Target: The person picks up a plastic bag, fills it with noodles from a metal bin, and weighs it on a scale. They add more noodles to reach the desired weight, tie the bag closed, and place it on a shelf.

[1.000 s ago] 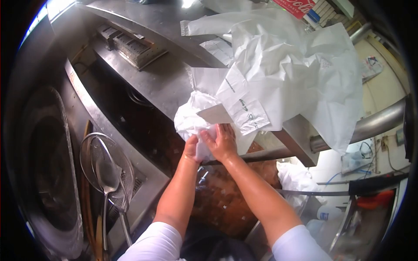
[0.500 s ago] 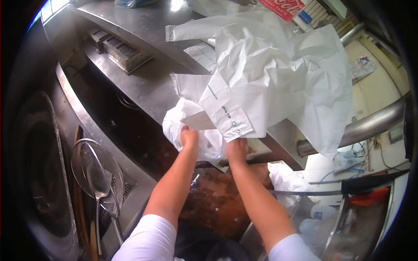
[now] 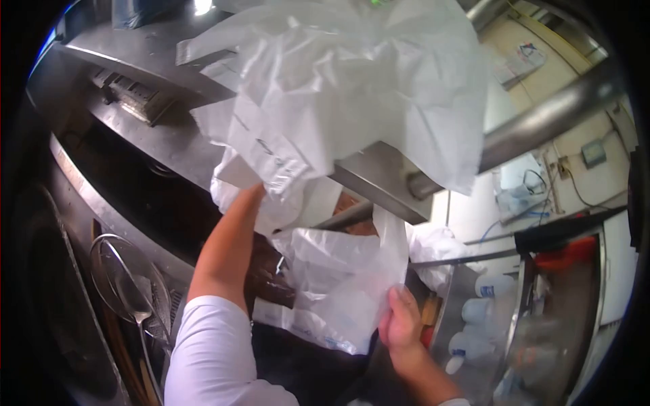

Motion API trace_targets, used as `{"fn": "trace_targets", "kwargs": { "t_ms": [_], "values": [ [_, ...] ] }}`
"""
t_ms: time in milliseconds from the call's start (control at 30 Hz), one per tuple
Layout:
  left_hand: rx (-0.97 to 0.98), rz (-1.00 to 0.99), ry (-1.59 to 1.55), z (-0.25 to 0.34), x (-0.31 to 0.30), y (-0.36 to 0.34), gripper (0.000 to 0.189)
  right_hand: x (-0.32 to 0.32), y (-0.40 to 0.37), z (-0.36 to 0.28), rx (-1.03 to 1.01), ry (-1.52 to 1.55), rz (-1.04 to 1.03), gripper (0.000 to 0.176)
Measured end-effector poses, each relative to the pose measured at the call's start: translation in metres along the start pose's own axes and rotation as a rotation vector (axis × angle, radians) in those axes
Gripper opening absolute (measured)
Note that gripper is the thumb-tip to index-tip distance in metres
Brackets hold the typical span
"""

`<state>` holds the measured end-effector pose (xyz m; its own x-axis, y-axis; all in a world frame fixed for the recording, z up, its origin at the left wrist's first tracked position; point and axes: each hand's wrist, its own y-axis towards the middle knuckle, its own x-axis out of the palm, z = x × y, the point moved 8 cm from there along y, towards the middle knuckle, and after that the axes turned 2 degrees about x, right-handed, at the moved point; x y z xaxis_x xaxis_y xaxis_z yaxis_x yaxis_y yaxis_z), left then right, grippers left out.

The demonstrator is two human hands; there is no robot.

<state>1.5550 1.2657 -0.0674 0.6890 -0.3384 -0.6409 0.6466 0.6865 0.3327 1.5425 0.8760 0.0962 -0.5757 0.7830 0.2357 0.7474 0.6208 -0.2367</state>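
In the head view my right hand (image 3: pixel 401 318) is closed on the edge of a white plastic bag (image 3: pixel 332 271), which is stretched out low in front of my body. My left hand (image 3: pixel 253 195) reaches up into the bunch of white plastic bags (image 3: pixel 365 88) draped over the counter corner. Bag film covers its fingers, so their grip cannot be seen. One bag's printed bottom end (image 3: pixel 284 177) hangs right beside that hand.
A metal strainer (image 3: pixel 108 271) and a ladle (image 3: pixel 132 298) lie at left near a wok (image 3: pixel 47 291). A steel counter (image 3: pixel 159 54) runs across the back. A thick metal pipe (image 3: pixel 542 122) crosses at right, above several plastic containers (image 3: pixel 477 311).
My right hand has come down and toward me, drawing a bag out from the bunch. The left hand stays up by the hanging bags. The view has shifted.
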Motion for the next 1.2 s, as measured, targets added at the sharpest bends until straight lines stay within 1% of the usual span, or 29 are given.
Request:
{"fn": "trace_targets", "kwargs": {
  "t_ms": [67,133,167,200,233,267,300,333,367,433,500,567,633,667,700,767,800,833,867,900,933,967,1000,1033,1067,1100,1133,1167,1200],
  "values": [
    [-0.043,0.099,-0.022,0.005,-0.022,-0.013,0.042,-0.018,-0.013,-0.007,0.043,0.033,-0.023,0.033],
    [-0.138,0.21,-0.077,-0.001,-0.049,-0.034,0.043,-0.027,-0.017,-0.012,0.052,0.091,0.002,0.033],
    [-0.261,0.305,-0.086,-0.032,-0.047,-0.044,0.035,-0.03,-0.02,-0.012,0.075,0.142,0.003,0.033],
    [-0.387,0.403,-0.091,-0.038,-0.056,-0.057,0.029,-0.037,-0.023,-0.014,0.063,0.142,0.004,0.034],
    [-0.382,0.399,-0.089,-0.032,-0.056,-0.065,0.029,-0.042,-0.025,-0.016,0.062,0.147,0.008,0.034],
    [-0.42,0.549,-0.406,-0.034,-0.06,-0.081,0.021,-0.046,-0.027,-0.019,0.032,0.199,0.018,0.034],
    [-0.451,0.69,-0.728,-0.02,-0.071,-0.098,0.016,-0.051,-0.029,-0.023,0.002,0.252,0.03,0.034],
    [-0.489,0.617,-0.94,-0.001,-0.069,-0.112,0.016,-0.053,-0.032,-0.028,-0.016,0.28,-0.003,0.035],
    [-0.529,0.535,-1.154,0.018,-0.062,-0.131,0.016,-0.058,-0.035,-0.03,-0.019,0.284,0.006,0.035],
    [-0.504,0.191,-1.336,0.055,-0.033,-0.168,0.024,-0.075,-0.043,-0.037,-0.084,0.319,0.069,0.037],
    [-0.573,-0.264,-1.512,0.113,-0.002,-0.204,0.032,-0.081,-0.051,-0.048,-0.113,0.311,0.076,0.038],
    [-0.677,-0.492,-1.347,0.18,-0.007,-0.221,0.036,-0.09,-0.061,-0.055,-0.148,0.338,0.09,0.038],
    [-0.442,-0.761,-1.283,0.207,0.003,-0.231,0.041,-0.106,-0.067,-0.049,-0.173,0.381,0.095,0.038],
    [-0.346,-0.869,-1.177,0.215,0.013,-0.231,0.031,-0.114,-0.071,-0.046,-0.173,0.402,0.138,0.038],
    [-0.344,-0.872,-1.171,0.221,0.012,-0.229,0.031,-0.121,-0.074,-0.044,-0.171,0.421,0.181,0.038],
    [-0.351,-0.959,-0.889,0.224,0.014,-0.233,0.017,-0.129,-0.079,-0.038,-0.166,0.425,0.216,0.039],
    [-0.332,-0.979,-0.883,0.226,0.013,-0.233,0.012,-0.139,-0.082,-0.031,-0.123,0.458,0.272,0.04],
    [-0.334,-0.972,-0.87,0.221,0.009,-0.232,0.012,-0.148,-0.085,-0.025,-0.079,0.492,0.325,0.04],
    [-0.244,-1.042,-0.919,0.224,0.004,-0.233,0.013,-0.148,-0.086,-0.028,-0.102,0.439,0.253,0.039],
    [-0.152,-1.113,-0.967,0.228,0.0,-0.235,0.015,-0.16,-0.081,-0.024,-0.101,0.45,0.245,0.039],
    [-0.214,-1.127,-1.103,0.228,-0.002,-0.238,0.016,-0.148,-0.071,-0.033,-0.215,0.519,-0.131,0.038],
    [-0.216,-1.129,-1.096,0.221,0.001,-0.242,0.016,-0.137,-0.076,-0.041,-0.329,0.573,-0.505,0.036],
    [-0.305,-1.108,-1.173,0.206,0.009,-0.245,0.014,-0.153,-0.086,-0.043,-0.212,0.653,0.341,0.036],
    [-0.389,-1.087,-1.249,0.188,0.021,-0.247,0.013,-0.147,-0.094,-0.06,-0.22,0.659,0.347,0.036],
    [-0.5,-1.153,-1.377,0.157,0.047,-0.261,0.021,-0.147,-0.1,-0.074,-0.217,0.615,0.366,0.037],
    [-0.683,-1.154,-1.187,0.13,0.066,-0.28,0.04,-0.15,-0.107,-0.079,-0.214,0.572,0.391,0.037],
    [-0.486,-1.409,-0.744,0.089,0.102,-0.307,0.059,-0.159,-0.114,-0.08,-0.278,0.542,0.427,0.038],
    [-0.108,-1.189,0.121,0.068,0.091,-0.326,0.065,-0.173,-0.121,-0.075,-0.3,0.549,0.453,0.038],
    [0.29,-0.789,0.903,0.082,0.066,-0.327,0.07,-0.188,-0.124,-0.071,-0.288,0.569,0.41,0.037]
  ]
}}
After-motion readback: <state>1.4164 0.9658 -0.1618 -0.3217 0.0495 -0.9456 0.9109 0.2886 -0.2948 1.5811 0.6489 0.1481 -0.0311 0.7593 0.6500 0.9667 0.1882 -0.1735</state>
